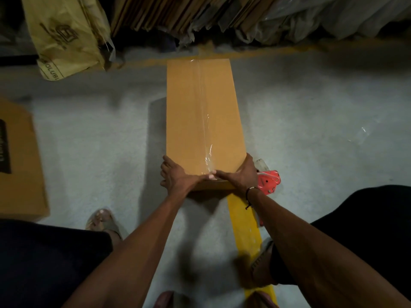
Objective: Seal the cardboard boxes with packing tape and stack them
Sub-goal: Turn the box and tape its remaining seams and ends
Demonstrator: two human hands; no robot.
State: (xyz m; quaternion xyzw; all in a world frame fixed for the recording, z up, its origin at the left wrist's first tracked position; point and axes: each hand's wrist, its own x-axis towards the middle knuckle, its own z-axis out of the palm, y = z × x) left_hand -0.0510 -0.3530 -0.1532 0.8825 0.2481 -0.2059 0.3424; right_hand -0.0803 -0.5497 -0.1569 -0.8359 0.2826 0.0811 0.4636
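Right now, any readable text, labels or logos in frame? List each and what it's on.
Crumpled yellow plastic bag: dark logo and upside-down lettering along its lower edge, too distorted to read.
Brown cardboard box at the left edge: black printed label, too blurred to read.
Long tan taped cardboard box: no print visible.

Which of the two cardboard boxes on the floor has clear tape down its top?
The long box in the middle, under both hands, has a shiny tape strip along its centre seam. The box at the left edge shows dark print and no visible tape.
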